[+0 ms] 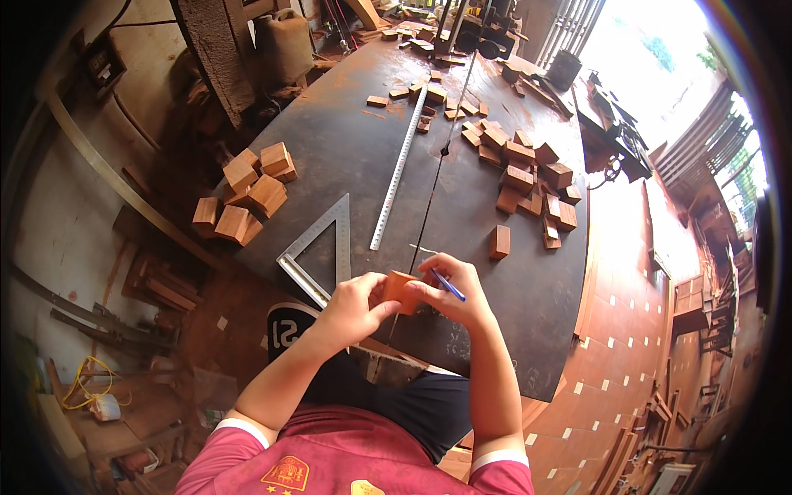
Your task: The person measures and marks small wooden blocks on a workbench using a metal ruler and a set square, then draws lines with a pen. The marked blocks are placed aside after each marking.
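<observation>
Near the table's front edge, a small reddish wooden block (pixel 399 290) is held between both hands. My left hand (pixel 355 307) is closed on the block's left side, thumb in front. My right hand (pixel 452 290) pinches its right side and also carries a blue pen (pixel 446 283), which slants across the fingers. A metal set square (pixel 323 247) lies just beyond my left hand. Farther off, a long steel ruler (pixel 401 169) rests on the dark table (pixel 346 157), beside a slot. The block's far side is partly hidden by my fingers.
A cluster of wooden blocks (pixel 266 195) sits at the table's left edge. Several more blocks (pixel 520 179) are heaped on the right, one lone block (pixel 500 242) nearer me. Small offcuts (pixel 429 95) lie farther back. A plastic jerrycan (pixel 283 45) stands beyond the table's left side.
</observation>
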`<state>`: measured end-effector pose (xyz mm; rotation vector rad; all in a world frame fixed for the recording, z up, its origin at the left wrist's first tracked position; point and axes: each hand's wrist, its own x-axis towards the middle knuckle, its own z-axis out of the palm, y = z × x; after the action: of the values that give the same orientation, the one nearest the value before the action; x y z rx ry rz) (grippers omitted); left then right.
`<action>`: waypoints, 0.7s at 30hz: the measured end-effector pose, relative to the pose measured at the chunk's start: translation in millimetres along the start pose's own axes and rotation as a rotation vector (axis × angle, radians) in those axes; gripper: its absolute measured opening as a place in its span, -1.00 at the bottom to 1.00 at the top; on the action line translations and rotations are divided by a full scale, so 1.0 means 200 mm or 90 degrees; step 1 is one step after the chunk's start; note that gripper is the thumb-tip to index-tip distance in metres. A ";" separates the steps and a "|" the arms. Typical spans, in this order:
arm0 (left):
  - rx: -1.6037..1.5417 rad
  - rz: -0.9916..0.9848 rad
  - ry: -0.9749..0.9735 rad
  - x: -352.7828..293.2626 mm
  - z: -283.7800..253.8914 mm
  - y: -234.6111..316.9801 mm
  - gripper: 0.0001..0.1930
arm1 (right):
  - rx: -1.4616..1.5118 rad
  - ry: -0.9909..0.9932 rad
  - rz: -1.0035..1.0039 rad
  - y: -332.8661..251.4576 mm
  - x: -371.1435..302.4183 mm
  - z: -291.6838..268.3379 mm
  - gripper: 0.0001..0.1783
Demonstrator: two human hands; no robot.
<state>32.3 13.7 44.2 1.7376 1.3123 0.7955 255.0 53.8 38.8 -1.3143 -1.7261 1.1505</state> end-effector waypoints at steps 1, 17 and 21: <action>0.023 0.016 0.016 0.01 0.00 -0.03 -0.52 | -0.015 0.020 -0.055 0.01 0.00 0.00 -0.48; 0.435 -0.193 0.086 0.52 -0.08 -0.09 -0.64 | -0.316 0.037 -0.302 -0.05 -0.02 0.01 -0.19; 0.411 -0.236 0.056 0.55 -0.09 -0.11 -0.69 | -0.338 0.036 -0.288 -0.03 -0.01 0.00 -0.20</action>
<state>36.2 125.9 34.7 1.8493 2.0326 0.2413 252.4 50.9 44.7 -1.1312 -2.2265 0.4091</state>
